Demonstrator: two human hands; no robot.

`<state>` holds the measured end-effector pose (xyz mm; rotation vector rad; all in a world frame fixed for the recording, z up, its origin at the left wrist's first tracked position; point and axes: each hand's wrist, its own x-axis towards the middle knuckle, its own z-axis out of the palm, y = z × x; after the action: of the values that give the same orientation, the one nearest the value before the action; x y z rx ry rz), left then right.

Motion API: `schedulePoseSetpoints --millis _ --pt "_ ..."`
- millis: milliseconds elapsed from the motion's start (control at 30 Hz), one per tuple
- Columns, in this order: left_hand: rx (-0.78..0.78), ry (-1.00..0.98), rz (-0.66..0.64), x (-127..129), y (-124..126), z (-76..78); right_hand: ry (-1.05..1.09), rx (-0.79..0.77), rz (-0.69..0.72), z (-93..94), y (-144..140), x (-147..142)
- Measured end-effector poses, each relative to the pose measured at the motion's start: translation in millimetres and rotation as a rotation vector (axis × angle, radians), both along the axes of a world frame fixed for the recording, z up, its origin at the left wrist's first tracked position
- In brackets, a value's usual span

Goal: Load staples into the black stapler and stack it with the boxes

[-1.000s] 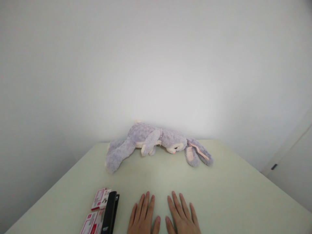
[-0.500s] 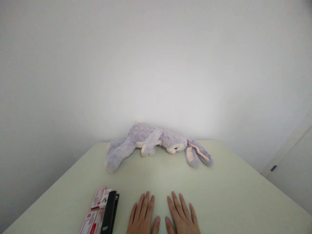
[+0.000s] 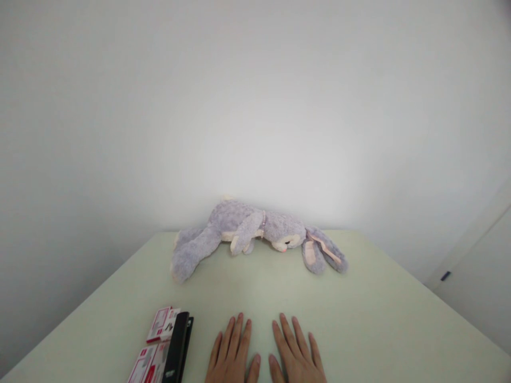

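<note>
Nothing on the table [image 3: 379, 319] has shifted since the earlier frames; only the view drifts slightly. Left hand [image 3: 231, 356]: flat, palm down, fingers spread, gripping nothing. Right hand [image 3: 297, 356]: likewise flat and empty, thumb tips nearly touching, seemingly at rest. Black stapler [image 3: 178, 348]: just left of the left hand, apart from it. Red-and-white boxes [image 3: 162, 325]: beside the stapler. Grey plush rabbit [image 3: 247, 234]: lying on its side at the far edge, against the wall, well apart from both hands.
</note>
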<state>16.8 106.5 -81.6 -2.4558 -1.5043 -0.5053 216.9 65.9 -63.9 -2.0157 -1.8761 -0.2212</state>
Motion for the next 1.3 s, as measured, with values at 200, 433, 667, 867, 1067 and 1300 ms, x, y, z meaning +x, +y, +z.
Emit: schedulePoseSetpoints --millis 200,433,667,867,1067,1300 --pt "-0.009 0.005 -0.004 0 0 1.7 -0.015 -0.016 0.011 4.5 0 0" --pt "0.081 0.008 -0.02 -1 2 -3.7 -0.012 -0.003 0.004 6.6 0 -1" --pt "0.088 0.003 -0.006 -2 3 -9.8 0.0 -0.004 -0.005 5.3 0 -1" --pt "0.068 0.003 -0.017 -2 3 -6.0 -0.012 -0.001 0.006 5.5 0 -1" --pt "0.074 0.013 -0.015 -1 0 -1.7 -0.024 -0.001 0.007 4.7 0 0" --pt "-0.011 -0.007 0.002 -1 1 -1.1 -0.02 -0.002 0.004 4.8 0 0"
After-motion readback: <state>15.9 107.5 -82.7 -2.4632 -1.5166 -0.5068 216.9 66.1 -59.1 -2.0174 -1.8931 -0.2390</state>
